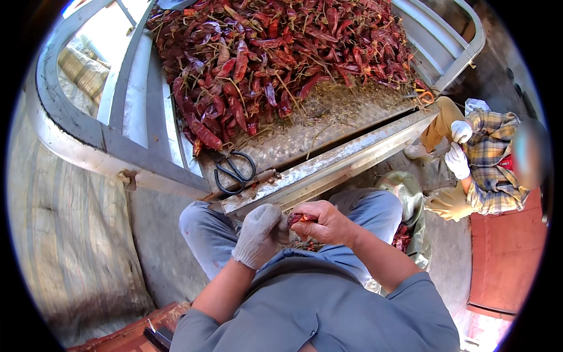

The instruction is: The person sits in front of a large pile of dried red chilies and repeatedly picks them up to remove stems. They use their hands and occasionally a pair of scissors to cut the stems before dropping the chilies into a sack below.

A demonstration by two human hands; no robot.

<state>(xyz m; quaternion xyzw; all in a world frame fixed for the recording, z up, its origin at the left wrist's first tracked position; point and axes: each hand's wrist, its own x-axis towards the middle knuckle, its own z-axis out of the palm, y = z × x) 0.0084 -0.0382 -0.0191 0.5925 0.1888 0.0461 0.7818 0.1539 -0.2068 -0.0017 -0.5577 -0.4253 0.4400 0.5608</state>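
Observation:
My right hand [325, 223], bare, grips a dark red dried chili pepper [301, 218] between thumb and fingers above my lap. Against the pepper's left end, my left hand [262, 229] is curled in a grey-white knitted glove; whether its fingers grip the stem is hidden. Ahead of me, a large heap of dried red chili peppers [268, 66], many with stems, covers most of a metal cargo bed [347, 110]. Black-handled scissors [235, 173] lie at the bed's near left corner, handles towards me, blades partly under the peppers.
Metal side rails [145, 88] flank the bed, whose raised sill [330, 160] crosses before my knees. By my right leg stands a greenish sack [413, 207] beside more chilies [401, 238]. A person in white gloves [458, 160] sits at right, near orange-handled scissors [424, 96].

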